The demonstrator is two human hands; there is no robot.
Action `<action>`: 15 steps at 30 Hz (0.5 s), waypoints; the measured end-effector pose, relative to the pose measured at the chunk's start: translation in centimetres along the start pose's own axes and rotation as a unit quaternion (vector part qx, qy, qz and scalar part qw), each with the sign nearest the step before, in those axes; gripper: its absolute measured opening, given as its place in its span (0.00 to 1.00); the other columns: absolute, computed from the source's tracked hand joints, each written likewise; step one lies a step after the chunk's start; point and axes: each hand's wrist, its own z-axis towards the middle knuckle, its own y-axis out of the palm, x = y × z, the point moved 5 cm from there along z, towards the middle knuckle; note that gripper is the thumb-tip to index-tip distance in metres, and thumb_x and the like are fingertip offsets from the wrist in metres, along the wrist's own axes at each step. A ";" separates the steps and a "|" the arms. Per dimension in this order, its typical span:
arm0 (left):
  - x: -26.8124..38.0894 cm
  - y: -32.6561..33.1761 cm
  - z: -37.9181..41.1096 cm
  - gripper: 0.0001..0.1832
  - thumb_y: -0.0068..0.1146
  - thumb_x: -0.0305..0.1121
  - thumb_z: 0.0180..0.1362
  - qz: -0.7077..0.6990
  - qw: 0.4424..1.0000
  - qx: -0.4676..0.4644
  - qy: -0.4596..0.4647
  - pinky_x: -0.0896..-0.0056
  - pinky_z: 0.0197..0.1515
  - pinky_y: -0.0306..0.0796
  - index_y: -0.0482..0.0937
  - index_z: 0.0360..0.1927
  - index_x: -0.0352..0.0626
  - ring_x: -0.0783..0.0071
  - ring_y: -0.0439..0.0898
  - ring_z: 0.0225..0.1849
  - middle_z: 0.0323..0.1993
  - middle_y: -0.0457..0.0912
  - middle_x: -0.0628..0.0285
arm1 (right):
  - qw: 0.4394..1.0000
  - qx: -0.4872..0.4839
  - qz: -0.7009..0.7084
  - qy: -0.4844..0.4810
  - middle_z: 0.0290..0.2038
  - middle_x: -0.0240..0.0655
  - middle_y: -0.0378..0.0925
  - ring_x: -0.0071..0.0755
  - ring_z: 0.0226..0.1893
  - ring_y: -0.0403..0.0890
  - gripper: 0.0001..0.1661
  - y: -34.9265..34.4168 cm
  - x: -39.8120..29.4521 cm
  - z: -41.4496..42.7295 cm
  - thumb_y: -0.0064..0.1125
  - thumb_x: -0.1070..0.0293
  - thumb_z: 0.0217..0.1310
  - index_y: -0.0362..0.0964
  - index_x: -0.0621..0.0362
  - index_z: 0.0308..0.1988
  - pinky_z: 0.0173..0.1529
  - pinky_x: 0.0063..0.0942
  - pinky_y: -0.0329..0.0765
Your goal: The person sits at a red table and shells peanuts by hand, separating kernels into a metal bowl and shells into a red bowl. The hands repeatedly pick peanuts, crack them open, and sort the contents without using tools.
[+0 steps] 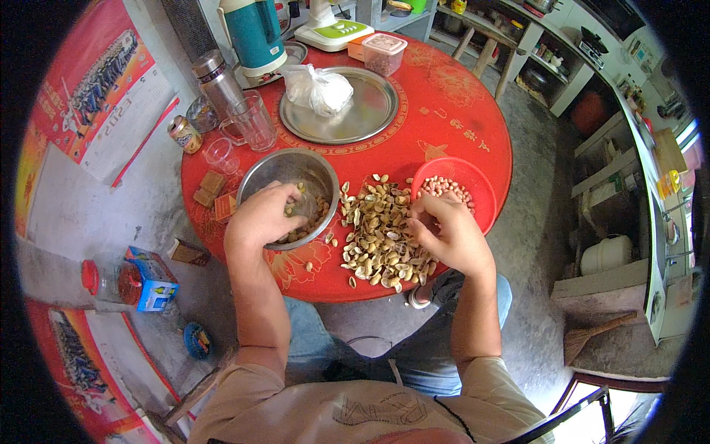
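Observation:
My left hand (266,213) reaches into a stainless steel bowl (260,169), its thumb and fingers apart. Unshelled peanuts (320,208) lie in the bottom of that bowl, partly hidden by the hand. Over the right side of a heap of empty peanut shells (377,233) hovers my right hand (449,230), at the near-left rim of a red plastic basket (483,191). Its fingers are curled towards the thumb; whether something is pinched there cannot be made out. Shelled pink peanuts (446,186) fill part of the basket, and my right hand covers some of them.
A round steel tray (366,119) holds a white plastic bag (319,91). Left of it stand a glass mug (258,125), a steel flask (213,77) and a drink can (184,135). Behind are a teal thermos jug (255,36), a kitchen scale (333,33) and a plastic tub (384,54).

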 end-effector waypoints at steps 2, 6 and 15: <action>0.3 0.8 0.5 0.22 0.75 0.30 0.58 -0.039 0.998 -0.050 0.002 0.54 0.52 0.82 0.84 0.56 0.39 0.51 0.89 0.46 0.46 0.90 0.50 | 1.000 -0.005 0.012 0.008 0.28 0.37 0.79 0.40 0.32 0.80 0.07 -0.1 0.3 -0.1 0.68 0.69 0.69 0.78 0.59 0.37 0.42 0.39 0.77; 1.7 2.1 1.1 0.17 0.72 0.25 0.54 -0.024 0.997 -0.078 0.010 0.52 0.50 0.82 0.86 0.49 0.37 0.48 0.90 0.46 0.42 0.91 0.47 | 1.000 -0.005 0.005 0.004 0.28 0.39 0.83 0.48 0.32 0.85 0.08 -0.2 0.3 0.0 0.67 0.66 0.70 0.79 0.58 0.38 0.49 0.41 0.77; 2.6 2.3 1.2 0.17 0.75 0.30 0.56 -0.018 0.995 -0.094 0.000 0.52 0.51 0.81 0.84 0.48 0.36 0.47 0.90 0.46 0.39 0.90 0.47 | 1.000 -0.004 0.023 0.010 0.27 0.40 0.82 0.47 0.32 0.85 0.08 -0.3 0.3 -0.1 0.67 0.67 0.70 0.79 0.59 0.37 0.47 0.42 0.77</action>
